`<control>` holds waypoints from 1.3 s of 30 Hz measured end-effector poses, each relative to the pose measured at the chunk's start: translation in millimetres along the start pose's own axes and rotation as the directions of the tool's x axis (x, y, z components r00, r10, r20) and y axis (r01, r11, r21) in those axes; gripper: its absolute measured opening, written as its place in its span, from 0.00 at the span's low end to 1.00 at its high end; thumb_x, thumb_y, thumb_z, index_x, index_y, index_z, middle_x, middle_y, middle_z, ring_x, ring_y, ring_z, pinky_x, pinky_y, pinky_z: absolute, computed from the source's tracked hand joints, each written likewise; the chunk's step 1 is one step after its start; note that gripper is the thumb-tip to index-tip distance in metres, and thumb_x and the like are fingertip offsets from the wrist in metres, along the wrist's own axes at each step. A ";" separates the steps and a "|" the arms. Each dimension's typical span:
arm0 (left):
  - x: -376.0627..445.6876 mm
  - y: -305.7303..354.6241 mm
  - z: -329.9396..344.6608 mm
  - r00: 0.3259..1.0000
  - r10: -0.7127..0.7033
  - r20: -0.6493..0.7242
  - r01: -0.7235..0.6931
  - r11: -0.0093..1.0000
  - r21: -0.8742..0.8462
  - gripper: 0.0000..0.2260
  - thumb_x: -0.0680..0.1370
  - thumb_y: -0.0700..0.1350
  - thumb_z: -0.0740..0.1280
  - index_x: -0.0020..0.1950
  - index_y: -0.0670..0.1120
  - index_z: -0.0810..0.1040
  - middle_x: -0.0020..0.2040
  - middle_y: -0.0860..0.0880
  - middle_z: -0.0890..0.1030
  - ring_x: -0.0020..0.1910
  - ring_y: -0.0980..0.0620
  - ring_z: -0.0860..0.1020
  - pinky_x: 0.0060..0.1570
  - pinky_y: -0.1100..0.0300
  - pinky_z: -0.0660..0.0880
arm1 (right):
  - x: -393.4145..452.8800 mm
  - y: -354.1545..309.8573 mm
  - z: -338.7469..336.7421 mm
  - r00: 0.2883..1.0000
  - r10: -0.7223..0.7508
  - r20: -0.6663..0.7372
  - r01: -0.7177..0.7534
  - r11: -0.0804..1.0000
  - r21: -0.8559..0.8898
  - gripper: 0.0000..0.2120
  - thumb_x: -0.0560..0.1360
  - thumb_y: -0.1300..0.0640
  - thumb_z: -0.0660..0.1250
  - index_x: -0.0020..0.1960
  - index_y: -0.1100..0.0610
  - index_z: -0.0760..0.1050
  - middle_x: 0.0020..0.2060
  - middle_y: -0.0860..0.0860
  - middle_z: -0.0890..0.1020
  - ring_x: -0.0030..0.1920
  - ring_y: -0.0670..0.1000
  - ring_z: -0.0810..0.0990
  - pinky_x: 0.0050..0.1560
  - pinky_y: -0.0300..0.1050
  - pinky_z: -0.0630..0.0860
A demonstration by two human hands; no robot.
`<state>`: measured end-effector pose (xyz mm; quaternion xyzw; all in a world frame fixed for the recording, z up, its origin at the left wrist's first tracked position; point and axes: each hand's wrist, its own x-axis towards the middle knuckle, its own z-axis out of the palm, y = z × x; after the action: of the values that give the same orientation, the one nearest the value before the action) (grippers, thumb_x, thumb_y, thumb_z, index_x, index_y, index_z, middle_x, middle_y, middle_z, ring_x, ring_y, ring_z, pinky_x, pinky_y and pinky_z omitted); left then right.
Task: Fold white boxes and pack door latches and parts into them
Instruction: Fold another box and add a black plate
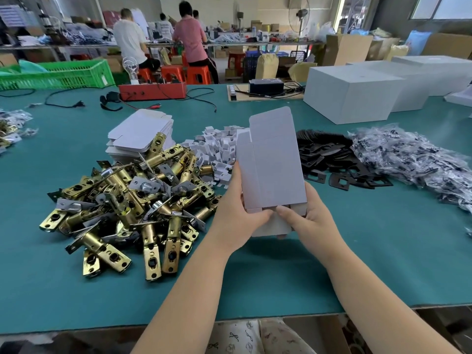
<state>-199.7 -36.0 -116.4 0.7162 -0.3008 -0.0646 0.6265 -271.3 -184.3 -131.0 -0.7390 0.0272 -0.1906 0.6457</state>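
Above the green table I hold a small white box upright, its top flap standing open at the far end. My left hand grips its lower left side. My right hand grips the lower right corner, thumb pressing a bottom flap. A heap of brass door latches lies to the left. Behind it sits a stack of flat white box blanks. Small white card inserts are piled behind the box. Black strike plates and bagged parts lie to the right.
Large white cartons stand at the back right. A red electrical box with cables and a green crate sit at the far edge. More bagged parts lie far left. People work at benches beyond.
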 end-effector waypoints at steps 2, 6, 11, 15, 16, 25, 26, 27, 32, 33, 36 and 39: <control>-0.7 -0.2 -1.0 1.000 0.016 -0.016 -0.015 0.999 0.037 0.39 0.72 0.42 0.74 0.76 0.59 0.57 0.61 0.58 0.78 0.60 0.55 0.78 0.59 0.51 0.78 | 0.1 -0.4 1.8 1.000 0.005 -0.011 -0.005 0.999 -0.053 0.23 0.77 0.63 0.66 0.64 0.41 0.66 0.50 0.44 0.80 0.46 0.49 0.81 0.33 0.44 0.79; 0.3 -1.3 -3.8 0.996 0.050 -0.078 -0.035 0.983 0.181 0.30 0.71 0.46 0.73 0.70 0.58 0.66 0.56 0.58 0.79 0.50 0.54 0.80 0.50 0.52 0.80 | 0.5 0.3 1.9 0.999 -0.024 -0.049 0.019 0.995 -0.100 0.28 0.77 0.64 0.65 0.70 0.42 0.62 0.51 0.43 0.78 0.45 0.48 0.80 0.32 0.42 0.78; -2.6 4.4 -5.7 0.995 0.073 -0.069 -0.063 0.989 0.133 0.24 0.70 0.46 0.70 0.58 0.72 0.72 0.53 0.69 0.79 0.47 0.60 0.81 0.44 0.67 0.79 | -1.8 -1.5 3.4 0.992 -0.092 -0.089 0.061 0.951 -0.303 0.41 0.77 0.67 0.60 0.70 0.28 0.45 0.51 0.36 0.78 0.43 0.44 0.77 0.37 0.39 0.76; -2.9 2.4 -3.7 1.000 -0.001 -0.024 -0.001 0.998 -0.070 0.32 0.67 0.44 0.72 0.67 0.66 0.70 0.57 0.66 0.81 0.55 0.59 0.81 0.52 0.63 0.79 | -5.0 -1.7 6.1 0.987 -0.123 -0.107 0.056 0.872 -0.487 0.43 0.74 0.61 0.57 0.65 0.24 0.33 0.46 0.45 0.77 0.42 0.47 0.75 0.38 0.38 0.68; -2.0 1.8 -4.0 1.000 -0.022 -0.009 0.020 0.991 -0.135 0.34 0.67 0.43 0.72 0.71 0.60 0.69 0.57 0.64 0.81 0.57 0.58 0.81 0.54 0.62 0.78 | -5.4 -2.1 6.2 0.984 -0.123 -0.132 0.042 0.869 -0.494 0.43 0.72 0.58 0.55 0.64 0.23 0.30 0.42 0.42 0.76 0.40 0.45 0.74 0.35 0.36 0.66; -4.1 5.7 0.3 0.984 -0.053 0.169 0.103 0.947 -0.305 0.23 0.71 0.45 0.72 0.66 0.51 0.76 0.59 0.51 0.83 0.59 0.52 0.81 0.55 0.56 0.79 | 4.3 2.9 -1.0 0.984 -0.131 -0.117 0.045 0.835 -0.549 0.40 0.74 0.58 0.61 0.72 0.34 0.41 0.63 0.47 0.68 0.52 0.41 0.67 0.44 0.36 0.63; -3.6 8.0 1.1 0.986 -0.091 0.140 0.133 0.934 -0.331 0.21 0.73 0.48 0.73 0.65 0.49 0.77 0.57 0.51 0.84 0.55 0.52 0.82 0.50 0.57 0.80 | 3.9 2.0 -0.9 0.985 -0.146 -0.095 0.076 0.851 -0.519 0.38 0.71 0.54 0.60 0.74 0.37 0.44 0.62 0.46 0.68 0.52 0.38 0.66 0.45 0.32 0.64; -3.1 9.7 1.3 0.987 -0.126 0.100 0.153 0.926 -0.346 0.18 0.74 0.51 0.73 0.62 0.49 0.79 0.54 0.50 0.85 0.51 0.52 0.83 0.44 0.60 0.81 | 1.9 0.1 -0.1 0.982 -0.179 -0.068 0.128 0.877 -0.463 0.37 0.69 0.50 0.59 0.74 0.39 0.46 0.62 0.45 0.68 0.55 0.34 0.66 0.48 0.27 0.64; -1.5 9.6 0.9 0.979 -0.202 0.003 0.195 0.939 -0.284 0.08 0.74 0.52 0.69 0.47 0.51 0.84 0.45 0.50 0.86 0.40 0.54 0.83 0.31 0.60 0.79 | -5.2 -5.5 0.2 0.966 -0.259 -0.021 0.255 0.960 -0.114 0.28 0.73 0.42 0.58 0.72 0.43 0.61 0.67 0.34 0.70 0.68 0.46 0.69 0.60 0.41 0.69; -1.4 8.8 1.0 0.978 -0.211 -0.002 0.202 0.938 -0.281 0.05 0.75 0.50 0.69 0.46 0.52 0.85 0.45 0.50 0.86 0.40 0.54 0.83 0.32 0.59 0.79 | -4.4 -7.1 -1.2 0.976 -0.216 -0.032 0.215 0.976 -0.040 0.27 0.73 0.41 0.58 0.72 0.44 0.65 0.67 0.38 0.72 0.66 0.49 0.72 0.59 0.44 0.71; -0.8 9.2 -1.3 0.969 -0.248 0.017 0.240 0.918 -0.314 0.08 0.78 0.46 0.68 0.42 0.53 0.86 0.45 0.50 0.86 0.42 0.55 0.83 0.36 0.62 0.79 | 0.8 -9.6 -4.2 0.996 0.007 -0.087 0.003 0.993 0.121 0.26 0.71 0.37 0.59 0.67 0.43 0.69 0.61 0.45 0.78 0.57 0.49 0.78 0.55 0.48 0.74; -0.7 8.7 -1.8 0.966 -0.259 0.023 0.254 0.922 -0.293 0.10 0.79 0.44 0.67 0.42 0.52 0.87 0.45 0.50 0.86 0.43 0.55 0.83 0.42 0.58 0.81 | 4.2 -9.9 -5.0 0.981 0.159 -0.116 -0.144 0.981 0.129 0.24 0.71 0.37 0.62 0.63 0.46 0.73 0.53 0.43 0.83 0.54 0.44 0.81 0.52 0.45 0.78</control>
<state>-202.5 -34.4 -108.0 0.6488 -0.1864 -0.1840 0.7144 -271.0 -188.5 -120.0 -0.6810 0.1123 -0.1882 0.6987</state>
